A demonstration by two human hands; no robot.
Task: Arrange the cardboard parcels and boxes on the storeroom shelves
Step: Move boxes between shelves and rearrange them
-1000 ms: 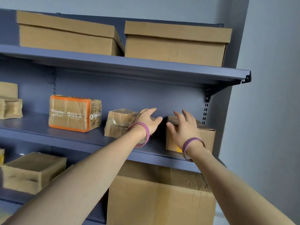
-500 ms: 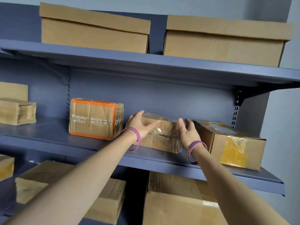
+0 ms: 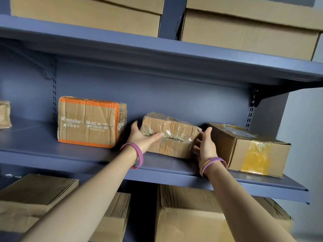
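Crumpled tape-wrapped brown cardboard parcel (image 3: 172,137) looked light, soft, tape-slick; left hand (image 3: 142,136) & right hand (image 3: 206,145) clamped its ends, fingers curled round corners.

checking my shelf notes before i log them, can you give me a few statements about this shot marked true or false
1. The left hand and right hand both hold the taped parcel on the middle shelf. True.
2. The orange-taped box stands to the right of the parcel. False: it stands to its left.
3. The yellow-taped box sits at the right end of the middle shelf. True.
4. The top shelf is bare. False: large cardboard boxes stand on it.
5. Only the right wrist wears a wristband. False: each wrist has a purple wristband.
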